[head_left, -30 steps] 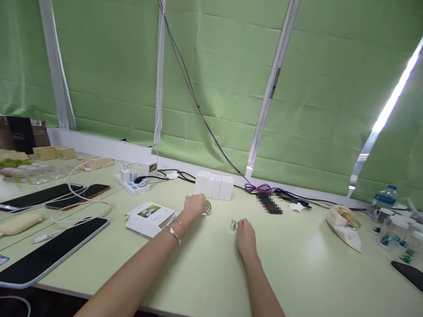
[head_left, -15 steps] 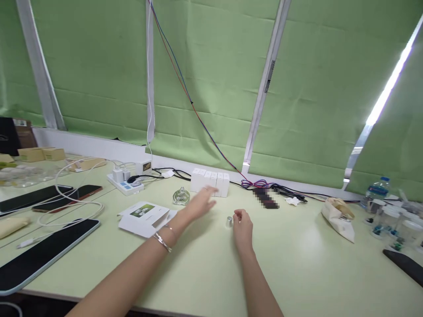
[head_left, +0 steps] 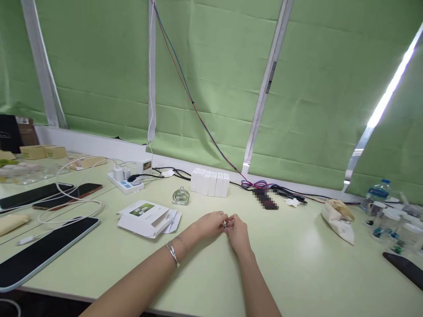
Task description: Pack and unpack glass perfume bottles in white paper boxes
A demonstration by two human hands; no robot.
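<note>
My left hand (head_left: 210, 223) and my right hand (head_left: 238, 232) meet over the middle of the table (head_left: 291, 264). Their fingertips are closed together around a small silver cap (head_left: 225, 224), mostly covered by the fingers. To the left of my left hand stands a clear glass perfume bottle (head_left: 181, 196) with a round body and a narrow neck. An opened white box (head_left: 145, 218) with a green picture lies on its side near my left forearm. Behind my hands, several small white boxes (head_left: 210, 182) stand in a row.
Phones and a large tablet (head_left: 49, 251) lie at the left among white cables. A power strip (head_left: 125, 182) with plugs sits further back. At the right are a cream cloth pouch (head_left: 337, 220), lidded clear jars (head_left: 391, 220) and a water bottle (head_left: 378, 192).
My left hand has come back toward me and right from near the white boxes. It now meets my right hand at the small silver cap, which stood uncovered on the table before.
</note>
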